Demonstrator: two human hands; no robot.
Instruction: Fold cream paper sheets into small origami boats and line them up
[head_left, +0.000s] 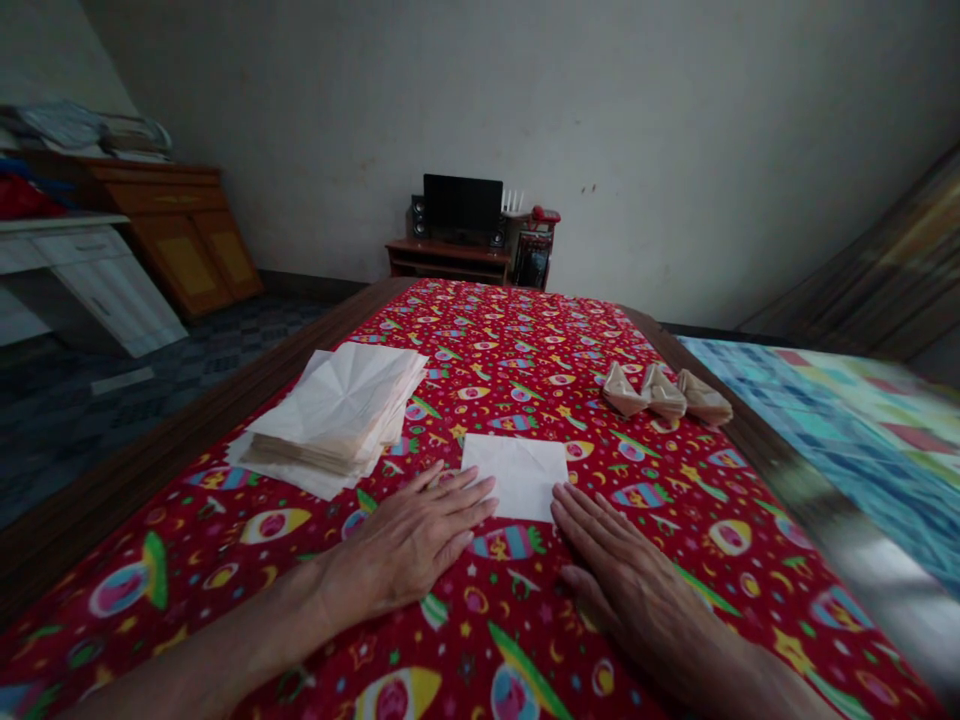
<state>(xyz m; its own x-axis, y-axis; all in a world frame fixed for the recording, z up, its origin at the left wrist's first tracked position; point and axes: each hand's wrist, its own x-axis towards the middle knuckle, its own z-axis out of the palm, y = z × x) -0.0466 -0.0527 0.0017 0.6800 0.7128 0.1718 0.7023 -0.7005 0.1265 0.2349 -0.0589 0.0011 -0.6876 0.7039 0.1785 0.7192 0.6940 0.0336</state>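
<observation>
A single white paper square (pixel 517 474) lies flat on the red patterned tablecloth (pixel 525 340) in front of me. My left hand (pixel 409 545) rests flat beside the sheet's near left corner, fingers stretched out and touching its edge. On the other side, my right hand (pixel 622 575) also lies flat, its fingertips at the sheet's near right corner. Neither hand holds anything. A thick stack of creased paper sheets (pixel 337 415) sits to the left. Three folded tan paper shapes (pixel 664 392) stand in a row at the right.
The table's dark wooden rim (pixel 187 420) runs along the left and right. A colourful blue mat (pixel 840 430) lies to the right. Beyond the table stand a small stand with a black screen (pixel 463 207), orange cabinets (pixel 180 230) and a white desk (pixel 82 270).
</observation>
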